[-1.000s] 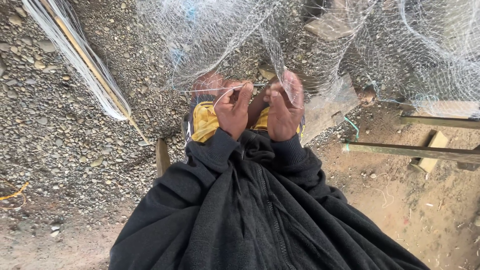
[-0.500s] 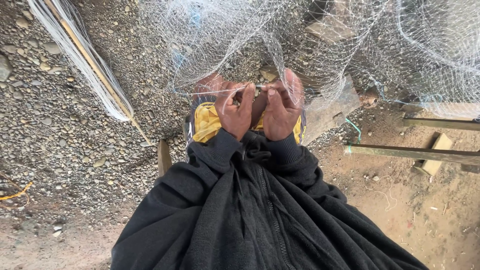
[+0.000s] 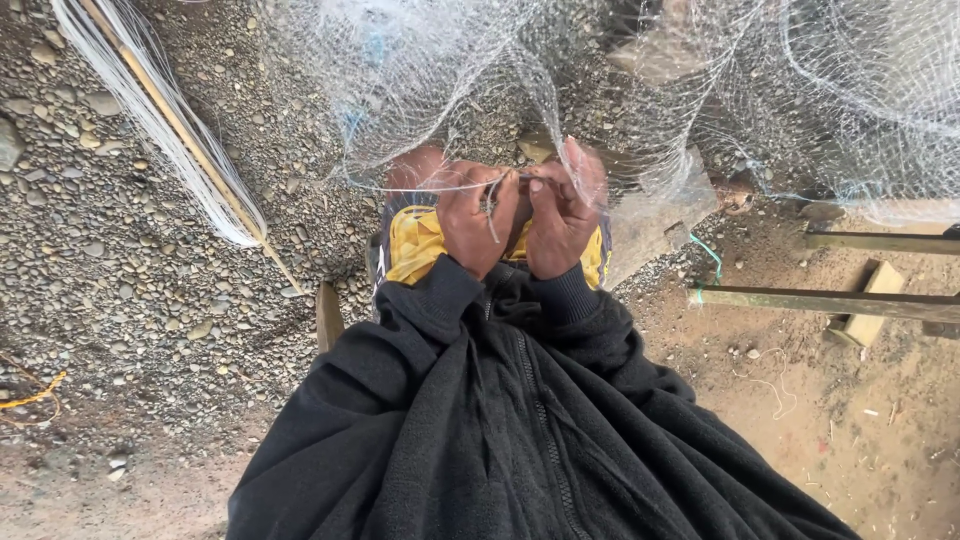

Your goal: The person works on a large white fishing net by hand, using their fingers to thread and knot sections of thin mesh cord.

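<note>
A fine whitish fishing net (image 3: pixel 430 80) hangs in front of me and spreads across the top of the view. My left hand (image 3: pixel 475 222) pinches a strand of the net's lower edge with a thin dark tool or needle between its fingers. My right hand (image 3: pixel 562 215) grips the same edge just beside it, fingers curled around the mesh. Both hands are held close together above my knees, which wear yellow patterned shorts (image 3: pixel 415 243). Black jacket sleeves cover both arms.
Gravel ground (image 3: pixel 120 280) lies to the left, sandy soil to the right. A bundle of white line on a thin stick (image 3: pixel 185 140) leans at the upper left. Wooden beams (image 3: pixel 820 300) lie at the right. A flat stone (image 3: pixel 655 215) sits beyond my knees.
The hands have stayed in place at the net's edge; the fingers have shifted slightly, drawing the strand a little tighter between them.
</note>
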